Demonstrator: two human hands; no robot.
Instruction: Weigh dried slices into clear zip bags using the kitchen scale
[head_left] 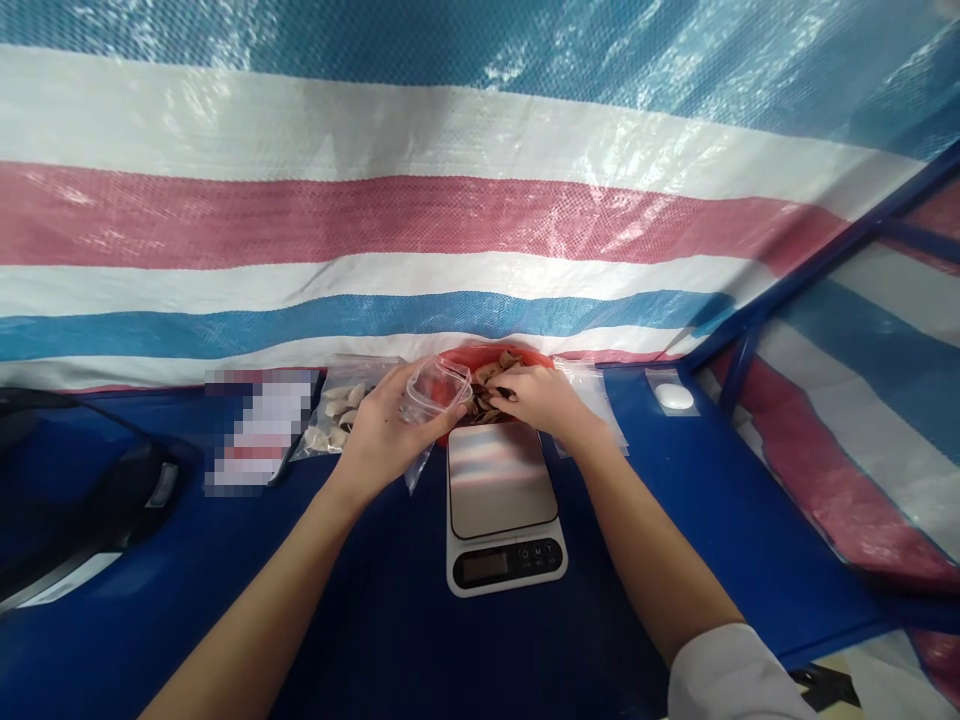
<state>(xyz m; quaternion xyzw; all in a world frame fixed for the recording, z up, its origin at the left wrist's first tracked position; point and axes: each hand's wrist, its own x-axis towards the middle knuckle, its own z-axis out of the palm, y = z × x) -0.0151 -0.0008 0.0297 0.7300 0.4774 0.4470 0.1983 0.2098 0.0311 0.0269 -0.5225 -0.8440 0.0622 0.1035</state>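
My left hand (382,430) is closed around a clear plastic cup (437,388), which it holds tilted beside a red basin (536,355). Brown, dried-looking flat pieces (484,400) fill the basin; I cannot tell their exact kind. Over them, my right hand (536,398) has its fingers pinched together at the pile, with dark pieces at the fingertips. In front of the basin stands a white kitchen scale (502,500) with a bare metal plate. Its display looks dark.
Left of my left hand lies a clear zip bag (334,415) of pale pieces. A blurred-out phone-like object (262,430) is further left, near a black strap (142,480). Clear bags (592,400) lie right of the basin, and a small white oval object (675,397) further right. Striped sheeting (450,220) hangs behind.
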